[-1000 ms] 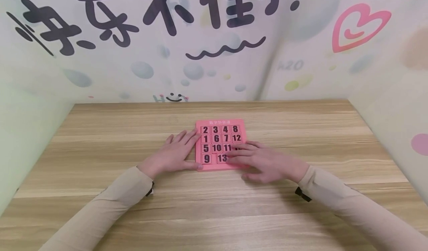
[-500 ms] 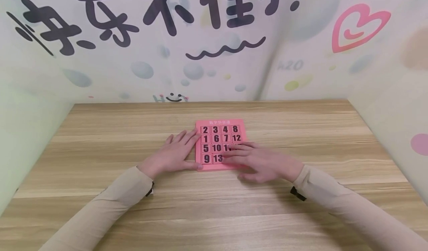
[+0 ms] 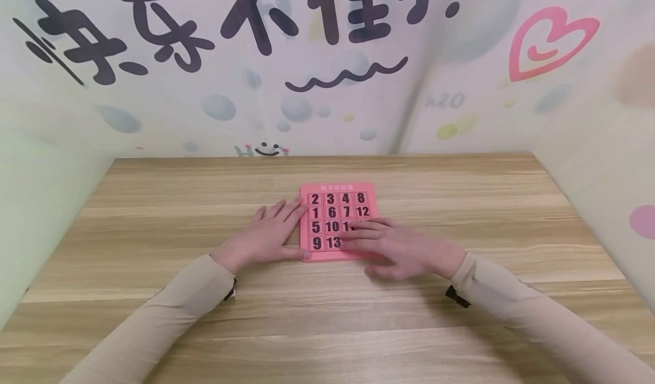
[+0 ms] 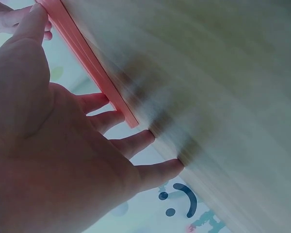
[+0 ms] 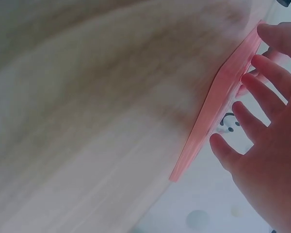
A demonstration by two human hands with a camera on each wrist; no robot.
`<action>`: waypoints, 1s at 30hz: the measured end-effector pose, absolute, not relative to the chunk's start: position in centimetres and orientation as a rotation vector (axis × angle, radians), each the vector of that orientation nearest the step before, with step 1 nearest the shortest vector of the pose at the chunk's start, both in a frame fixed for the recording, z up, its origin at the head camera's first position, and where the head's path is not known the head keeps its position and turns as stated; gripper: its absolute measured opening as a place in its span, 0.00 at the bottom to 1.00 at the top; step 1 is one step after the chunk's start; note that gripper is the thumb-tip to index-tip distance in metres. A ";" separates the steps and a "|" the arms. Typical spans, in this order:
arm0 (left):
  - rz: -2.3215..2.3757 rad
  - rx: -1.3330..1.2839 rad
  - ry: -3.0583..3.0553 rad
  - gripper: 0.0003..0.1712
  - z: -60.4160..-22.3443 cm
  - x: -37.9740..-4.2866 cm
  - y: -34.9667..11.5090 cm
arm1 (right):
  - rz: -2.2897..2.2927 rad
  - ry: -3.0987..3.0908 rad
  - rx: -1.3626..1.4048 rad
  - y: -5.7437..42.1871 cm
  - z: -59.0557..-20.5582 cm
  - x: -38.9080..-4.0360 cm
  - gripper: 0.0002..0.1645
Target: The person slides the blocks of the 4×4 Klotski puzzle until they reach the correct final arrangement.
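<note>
A pink sliding number puzzle (image 3: 319,256) lies flat on the table. Its top rows read 2, 3, 4, 8 and 1, 6, 7, 12; below are the 5 and 10 tiles, then the 9 tile (image 3: 316,243) beside the 13 tile (image 3: 334,243). My left hand (image 3: 266,233) spreads its fingers along the puzzle's left side, thumb at the lower left corner; the left wrist view shows fingertips against the puzzle's edge (image 4: 85,53). My right hand (image 3: 409,250) reaches over the lower right tiles with fingers extended, covering several of them. Fingertip contact there is hidden.
The wood-grain table (image 3: 327,327) extends around the puzzle on every side. A printed wall (image 3: 204,128) with large characters closes off the back, and plain side walls stand left and right.
The 13 tile has slid left against the 9 tile, closing the gap in the bottom row. My right hand has shifted slightly left with it; my left hand stays where it was.
</note>
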State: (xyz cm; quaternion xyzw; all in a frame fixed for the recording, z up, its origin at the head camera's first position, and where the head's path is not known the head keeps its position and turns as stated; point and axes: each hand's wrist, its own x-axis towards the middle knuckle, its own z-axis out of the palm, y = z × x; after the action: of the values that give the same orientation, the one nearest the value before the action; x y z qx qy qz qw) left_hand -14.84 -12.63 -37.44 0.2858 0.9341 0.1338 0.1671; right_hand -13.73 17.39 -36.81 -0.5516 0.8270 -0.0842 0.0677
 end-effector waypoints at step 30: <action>0.355 0.822 2.671 0.60 -37.3 -14.8 -12.6 | -0.275 2.575 -1.591 21.1 -36.5 -14.4 0.33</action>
State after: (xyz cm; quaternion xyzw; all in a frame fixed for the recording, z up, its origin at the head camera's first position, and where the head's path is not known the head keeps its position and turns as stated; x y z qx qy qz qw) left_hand -14.78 -12.62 -37.33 0.2881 0.9357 0.1245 0.1613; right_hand -14.38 21.09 -36.53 -0.5229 0.8461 -0.0905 0.0511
